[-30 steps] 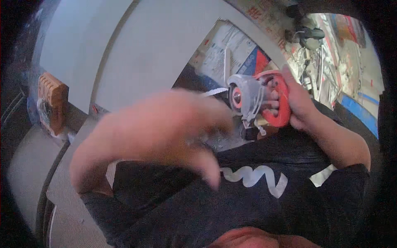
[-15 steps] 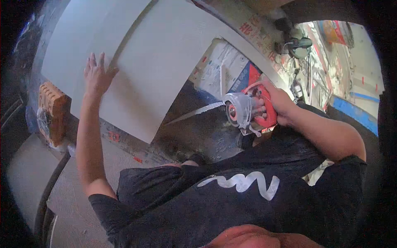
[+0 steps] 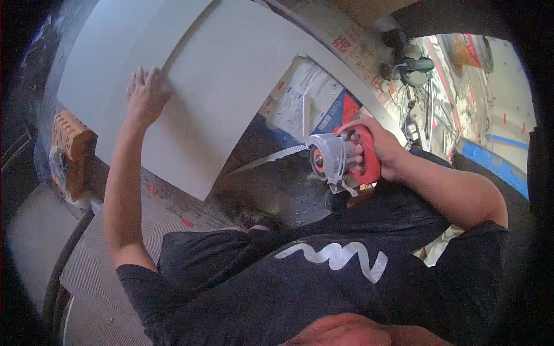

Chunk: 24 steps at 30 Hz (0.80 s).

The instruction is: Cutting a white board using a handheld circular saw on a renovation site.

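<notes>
Right of centre, your right hand (image 3: 384, 151) holds the red and grey power tool with a round head (image 3: 328, 157)

In the upper left of the frame, your left hand (image 3: 145, 99) is held out with loose fingers and grips nothing. It is over the big, flat, pale grey slab (image 3: 231, 86); you can't tell from here if it touches. Your right fingers curl around the tool's red handle (image 3: 370, 162).

The tool is to the right of the slab's slanted edge and looks apart from it, its round head facing left. You can't tell if it is running.

The slab steps in at the right, like a bite out of a corner, so some cutting looks done. Near the middle, a thin, pale, slanted strip (image 3: 268, 158) shows in that gap and may be a left-over bit. Whether you have more cutting left is too hard to tell.
</notes>
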Motion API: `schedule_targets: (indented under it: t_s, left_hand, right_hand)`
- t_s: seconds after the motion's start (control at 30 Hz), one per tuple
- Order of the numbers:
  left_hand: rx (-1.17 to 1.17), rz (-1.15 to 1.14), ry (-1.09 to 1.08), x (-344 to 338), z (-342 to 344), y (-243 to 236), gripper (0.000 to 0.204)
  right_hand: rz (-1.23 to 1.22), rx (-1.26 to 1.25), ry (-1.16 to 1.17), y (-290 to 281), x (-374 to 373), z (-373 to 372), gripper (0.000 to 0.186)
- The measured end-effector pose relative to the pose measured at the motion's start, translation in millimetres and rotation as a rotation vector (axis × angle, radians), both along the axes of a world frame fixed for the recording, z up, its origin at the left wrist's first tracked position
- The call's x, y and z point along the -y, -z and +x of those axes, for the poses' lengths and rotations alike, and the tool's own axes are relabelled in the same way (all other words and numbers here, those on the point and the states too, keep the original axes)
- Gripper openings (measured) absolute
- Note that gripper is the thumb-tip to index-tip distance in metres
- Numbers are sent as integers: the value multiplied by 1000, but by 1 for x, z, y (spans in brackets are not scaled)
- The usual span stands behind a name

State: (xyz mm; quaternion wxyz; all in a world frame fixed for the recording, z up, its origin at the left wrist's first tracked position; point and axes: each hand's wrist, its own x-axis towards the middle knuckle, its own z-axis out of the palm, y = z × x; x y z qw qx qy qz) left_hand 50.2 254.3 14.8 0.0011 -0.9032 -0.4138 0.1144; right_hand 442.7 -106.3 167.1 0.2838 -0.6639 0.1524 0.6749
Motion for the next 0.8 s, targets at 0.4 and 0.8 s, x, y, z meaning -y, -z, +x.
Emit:
schedule_targets:
  t_s: [0.4, 0.8]
  left_hand:
    - [240, -26, -132, -3, -2, -2, 93]
    - [85, -122, -298, -46, -68, -1, 123]
  right_hand:
    - [91, -72, 21, 12, 22, 13, 57]
    - [17, 129, -74, 12, 17, 4, 61]
